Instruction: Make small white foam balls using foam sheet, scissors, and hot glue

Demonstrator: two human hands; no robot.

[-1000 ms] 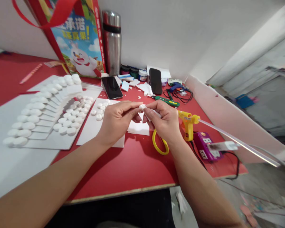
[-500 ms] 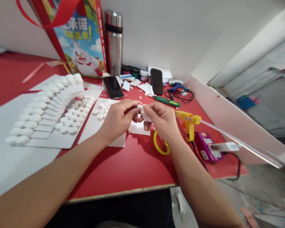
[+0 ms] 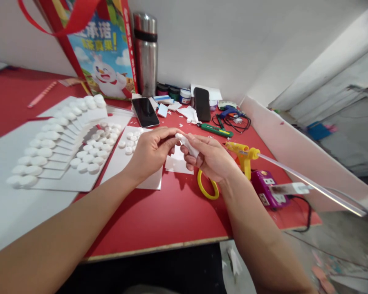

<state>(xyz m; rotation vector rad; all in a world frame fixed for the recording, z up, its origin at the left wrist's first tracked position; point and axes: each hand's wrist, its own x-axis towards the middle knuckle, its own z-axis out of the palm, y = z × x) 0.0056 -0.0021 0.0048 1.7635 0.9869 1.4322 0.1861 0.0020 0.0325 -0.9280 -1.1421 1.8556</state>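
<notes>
Over the middle of the red table, both my hands meet at a small, soft-looking white piece (image 3: 190, 148), perhaps folded paper or clay. My right hand (image 3: 213, 157) pinches its length between thumb and fingers. The fingertips of my left hand (image 3: 153, 151) close on its upper left end and partly hide it. Under the hands lies a small white sheet (image 3: 179, 163). A white card (image 3: 151, 181) with several small round white discs (image 3: 129, 143) is beside my left hand. Yellow-handled scissors (image 3: 207, 190), partly hidden, rest below my right hand.
Boards on the left hold rows of white discs (image 3: 90, 157). A yellow glue gun (image 3: 243, 157) with a long glue stick and a purple power socket (image 3: 268, 190) stand right. Behind are two phones (image 3: 145, 112), a green tool (image 3: 215, 130), a steel flask (image 3: 146, 57) and a gift bag (image 3: 106, 61).
My right hand has turned and its fingers have shifted, so more of the white piece shows. My left hand stays in nearly the same place.
</notes>
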